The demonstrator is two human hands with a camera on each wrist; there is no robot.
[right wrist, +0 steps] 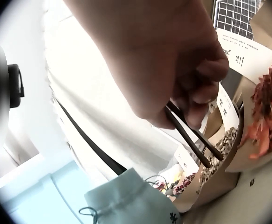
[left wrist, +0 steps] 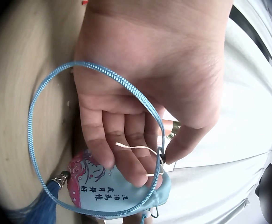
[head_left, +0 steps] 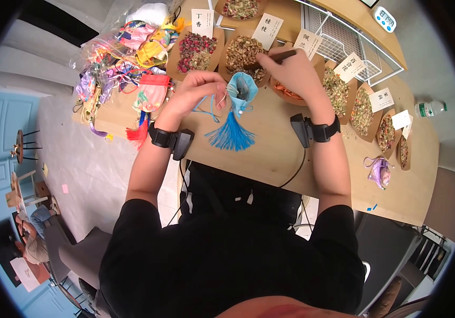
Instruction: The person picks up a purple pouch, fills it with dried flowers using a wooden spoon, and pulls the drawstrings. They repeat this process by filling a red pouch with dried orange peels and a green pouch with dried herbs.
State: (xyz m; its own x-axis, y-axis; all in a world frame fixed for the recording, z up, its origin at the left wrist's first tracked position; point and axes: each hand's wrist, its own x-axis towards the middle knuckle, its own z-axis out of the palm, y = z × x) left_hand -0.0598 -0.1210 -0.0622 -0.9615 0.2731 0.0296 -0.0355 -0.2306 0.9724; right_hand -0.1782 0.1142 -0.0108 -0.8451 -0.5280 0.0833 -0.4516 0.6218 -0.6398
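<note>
A light blue drawstring sachet [head_left: 246, 100] with a blue tassel [head_left: 231, 133] has its mouth open upward in the head view. My left hand [head_left: 200, 91] pinches it at the rim; the blue cord loop [left wrist: 32, 116] hangs across the palm in the left wrist view. Printed characters and a pink pattern mark the sachet's side. With my right hand [head_left: 297, 77] I grip dark tongs [right wrist: 192, 144], whose tips reach into chopped brown dried herbs [head_left: 242, 49] in a paper tray. Orange-red dried petals [right wrist: 269, 109] lie in the tray beside it.
More paper trays of dried herbs with name cards [head_left: 268, 31] curve along the table [head_left: 275, 159]. At left is a heap of colourful sachets [head_left: 137, 58]. A purple pouch [head_left: 380, 172] and a bottle [head_left: 430, 109] are at right; a wire rack [head_left: 338, 37] stands behind.
</note>
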